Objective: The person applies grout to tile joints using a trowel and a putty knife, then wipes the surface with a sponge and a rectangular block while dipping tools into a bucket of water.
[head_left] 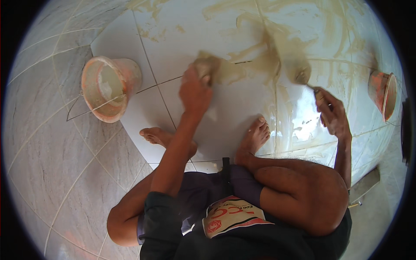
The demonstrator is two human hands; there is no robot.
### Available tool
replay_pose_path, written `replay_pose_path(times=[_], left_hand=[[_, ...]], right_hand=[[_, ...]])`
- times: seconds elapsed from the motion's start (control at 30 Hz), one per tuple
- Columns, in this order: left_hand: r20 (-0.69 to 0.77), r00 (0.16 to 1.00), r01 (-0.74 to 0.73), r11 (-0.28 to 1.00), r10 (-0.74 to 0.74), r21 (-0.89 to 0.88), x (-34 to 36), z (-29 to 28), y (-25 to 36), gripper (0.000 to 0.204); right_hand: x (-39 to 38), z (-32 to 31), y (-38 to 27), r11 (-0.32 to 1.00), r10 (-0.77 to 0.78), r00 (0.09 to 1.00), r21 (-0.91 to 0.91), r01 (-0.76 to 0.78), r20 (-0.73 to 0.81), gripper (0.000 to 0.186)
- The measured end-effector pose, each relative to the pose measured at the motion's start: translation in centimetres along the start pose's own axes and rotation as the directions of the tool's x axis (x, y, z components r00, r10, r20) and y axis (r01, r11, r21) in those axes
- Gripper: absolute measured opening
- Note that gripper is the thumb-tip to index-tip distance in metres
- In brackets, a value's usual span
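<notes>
My right hand [333,112] is closed round the handle of a trowel [300,73]. Its blade points away from me over the tiles and is blurred by motion. My left hand [195,93] is closed on a blurred tan pad-like thing [207,64], whose kind I cannot make out, at the tile surface. Between the two hands a wet tan smear of grout [245,70] lies along a joint of the white floor tiles [225,117]. More tan streaks cover the tiles farther off.
An orange, grout-caked bucket [133,73] with a wire handle stands at the left, with pale matter inside. A second orange bucket [378,89] is at the far right. My bare feet [259,135] rest on the tiles. Grey marbled tiles [47,143] extend along the left.
</notes>
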State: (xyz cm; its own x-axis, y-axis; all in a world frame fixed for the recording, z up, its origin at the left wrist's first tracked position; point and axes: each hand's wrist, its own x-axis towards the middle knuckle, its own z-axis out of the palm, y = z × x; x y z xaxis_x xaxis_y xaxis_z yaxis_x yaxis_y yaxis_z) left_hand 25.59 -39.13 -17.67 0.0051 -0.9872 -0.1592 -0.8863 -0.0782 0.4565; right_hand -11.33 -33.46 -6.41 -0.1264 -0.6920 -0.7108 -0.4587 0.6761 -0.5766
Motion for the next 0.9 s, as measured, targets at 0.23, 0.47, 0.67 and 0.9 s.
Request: replay_pose_path(times=[0.23, 0.47, 0.67, 0.9], left_hand=[[0.226, 0.912, -0.305, 0.934, 0.343, -0.186, -1.0, 10.4, 17.8, 0.057], [0.537, 0.598, -0.363, 0.798, 0.595, -0.481, -2.9, 10.2, 21.9, 0.043], [0.384, 0.849, -0.084, 0.809, 0.364, -0.582, 3.2, 2.2, 10.6, 0.047], [0.324, 0.754, -0.612, 0.791, 0.571, 0.030, 5.6, 0.1, 8.6, 0.052]], right_hand=[[-1.0, -2.0, 1.8, 0.973, -0.028, 0.966, 0.215, 0.086, -0.259, 0.047], [-4.8, -3.8, 3.4, 0.927, -0.005, 0.926, 0.345, 0.146, -0.377, 0.050], [-4.9, -1.4, 5.1, 0.911, -0.134, 0.963, 0.353, 0.213, -0.235, 0.039], [-2.2, 1.3, 3.2, 0.925, -0.140, 0.978, 0.332, 0.184, -0.153, 0.041]])
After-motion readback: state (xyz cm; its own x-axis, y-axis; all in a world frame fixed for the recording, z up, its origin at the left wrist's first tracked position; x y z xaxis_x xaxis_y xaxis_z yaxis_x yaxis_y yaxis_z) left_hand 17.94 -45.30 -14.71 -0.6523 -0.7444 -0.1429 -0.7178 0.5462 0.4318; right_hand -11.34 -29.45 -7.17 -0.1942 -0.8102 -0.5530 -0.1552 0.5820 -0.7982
